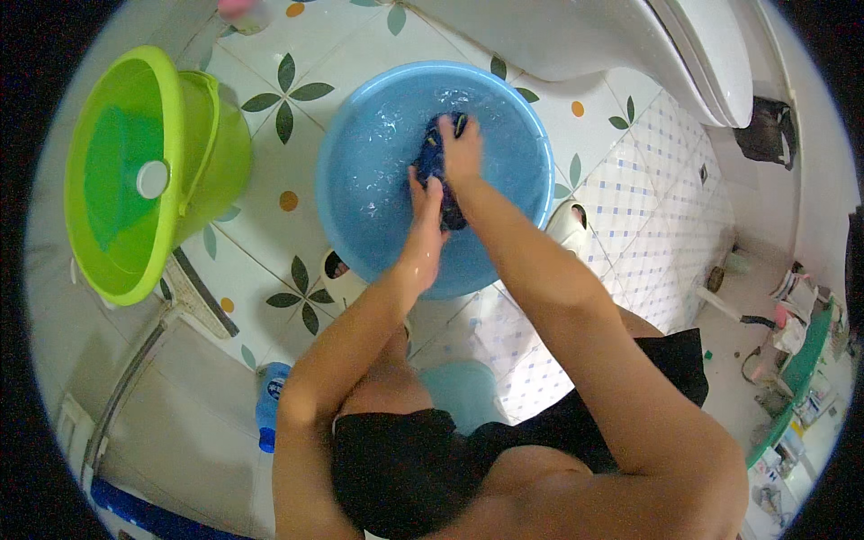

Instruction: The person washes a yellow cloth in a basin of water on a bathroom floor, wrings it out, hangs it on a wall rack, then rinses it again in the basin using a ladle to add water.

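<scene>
A round blue plastic basin [364,250] of water stands on the tiled floor in front of me. In it, a bundled dark blue cloth [430,158] with small yellowish marks lies between my two hands. My left hand [427,223] grips its lower part from the left side. Higher up, my right hand [462,148] has its fingers closed on the cloth's upper end. Both hands are wet, and clear water with bright ripples surrounds them. Some fingertips are hidden by the cloth.
A lime-green bucket [223,135] with a white round piece at its rim stands at left. Below it are a floor squeegee [196,297] and a blue bottle [270,398]. A white toilet [574,40] is beyond the basin. A pale blue stool [459,391] is beneath me; a green-edged shelf [803,371] holds items at right.
</scene>
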### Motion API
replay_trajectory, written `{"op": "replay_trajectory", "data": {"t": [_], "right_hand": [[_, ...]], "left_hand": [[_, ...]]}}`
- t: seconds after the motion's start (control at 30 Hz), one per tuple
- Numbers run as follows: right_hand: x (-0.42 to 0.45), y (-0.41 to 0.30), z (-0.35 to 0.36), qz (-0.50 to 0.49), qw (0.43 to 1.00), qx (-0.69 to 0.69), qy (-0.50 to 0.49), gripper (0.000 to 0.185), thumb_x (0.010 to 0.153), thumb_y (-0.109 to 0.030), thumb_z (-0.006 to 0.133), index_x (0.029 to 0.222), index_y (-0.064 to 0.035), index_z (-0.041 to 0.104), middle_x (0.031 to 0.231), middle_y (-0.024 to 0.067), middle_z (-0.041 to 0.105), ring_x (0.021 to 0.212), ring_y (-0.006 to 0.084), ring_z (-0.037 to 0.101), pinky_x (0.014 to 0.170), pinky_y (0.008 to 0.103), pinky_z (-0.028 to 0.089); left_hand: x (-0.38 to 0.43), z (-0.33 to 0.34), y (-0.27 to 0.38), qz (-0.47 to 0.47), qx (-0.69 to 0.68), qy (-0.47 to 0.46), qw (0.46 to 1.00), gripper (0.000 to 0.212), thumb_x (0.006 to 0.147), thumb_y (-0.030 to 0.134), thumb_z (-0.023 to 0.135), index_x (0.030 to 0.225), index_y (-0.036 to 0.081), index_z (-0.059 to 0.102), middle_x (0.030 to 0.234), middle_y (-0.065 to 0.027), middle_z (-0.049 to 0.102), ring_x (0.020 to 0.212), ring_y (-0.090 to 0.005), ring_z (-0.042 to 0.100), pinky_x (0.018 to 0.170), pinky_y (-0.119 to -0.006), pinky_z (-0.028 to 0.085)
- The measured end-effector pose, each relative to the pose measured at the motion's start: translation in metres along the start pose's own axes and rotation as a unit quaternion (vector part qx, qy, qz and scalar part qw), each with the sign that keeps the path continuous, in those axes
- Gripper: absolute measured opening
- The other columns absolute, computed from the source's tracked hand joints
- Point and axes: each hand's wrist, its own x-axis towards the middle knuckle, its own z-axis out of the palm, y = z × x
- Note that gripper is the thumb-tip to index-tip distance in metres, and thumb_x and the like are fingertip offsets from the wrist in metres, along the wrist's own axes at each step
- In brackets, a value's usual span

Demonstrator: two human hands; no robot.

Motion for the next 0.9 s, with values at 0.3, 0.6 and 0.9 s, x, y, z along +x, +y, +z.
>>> {"op": "replay_trajectory", "data": {"t": [0.3,0.6,0.9], "right_hand": [[-0.119,-0.04,-0.06,-0.018,0.984,0.05,-0.173,0.045,0.088,-0.036,0.059,0.112,0.0021,0.058,0.092,0.025,0.066,0.088,0.0379,0.065,0.078,0.0444,0.05],[-0.027,-0.008,0.005,0.129,0.989,0.071,-0.002,0.051,0.086,-0.034,0.062,0.12,0.0016,0.052,0.122,0.0218,0.056,0.109,0.0353,0.055,0.088,0.0424,0.047],[-0.117,-0.054,-0.062,0.014,0.968,0.152,-0.202,0.036,0.087,-0.031,0.061,0.106,0.0001,0.059,0.087,0.0198,0.066,0.081,0.0299,0.064,0.073,0.0387,0.048]], "left_hand": [[0.042,-0.063,0.019,-0.047,-0.222,-0.077,0.971,0.069,0.091,0.061,0.044,0.134,0.007,0.044,0.123,-0.0149,0.056,0.108,-0.0311,0.058,0.093,-0.045,0.047],[0.024,-0.007,-0.015,-0.009,-0.079,0.04,0.996,0.056,0.09,0.062,0.046,0.122,0.016,0.054,0.106,-0.0015,0.063,0.095,-0.0191,0.06,0.083,-0.038,0.048],[0.037,-0.061,0.023,-0.004,-0.243,-0.105,0.964,0.05,0.097,0.052,0.039,0.116,0.01,0.058,0.105,-0.0098,0.066,0.096,-0.0253,0.064,0.083,-0.039,0.052]]}}
